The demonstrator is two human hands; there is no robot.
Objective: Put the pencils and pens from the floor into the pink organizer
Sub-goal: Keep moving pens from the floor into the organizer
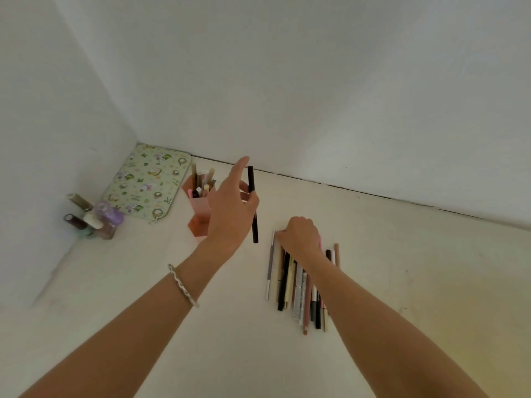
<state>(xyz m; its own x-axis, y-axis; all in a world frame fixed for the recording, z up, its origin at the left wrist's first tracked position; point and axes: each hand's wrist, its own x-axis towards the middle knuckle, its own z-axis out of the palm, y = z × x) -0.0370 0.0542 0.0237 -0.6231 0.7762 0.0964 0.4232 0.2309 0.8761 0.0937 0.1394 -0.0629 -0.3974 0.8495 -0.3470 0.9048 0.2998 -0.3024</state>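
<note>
Floor (402, 282): pale, smooth. Row of pens and pencils (298, 285), slim rods lying side by side, long axes pointing away from the person. Right hand (298, 234): curled over their far ends; grip unclear. Left hand (230, 208): pinches one black pen (253, 205) upright, forefinger extended. Pink organizer (201, 208): angular, part-filled, just left beyond it.

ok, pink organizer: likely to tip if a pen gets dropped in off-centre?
Possibly. The organizer is tall and narrow, already holding upright pens, so top-heavy. Its wider base probably helps. It looks like light plastic, so a nudge from the left hand with the black pen could slide it.
</note>
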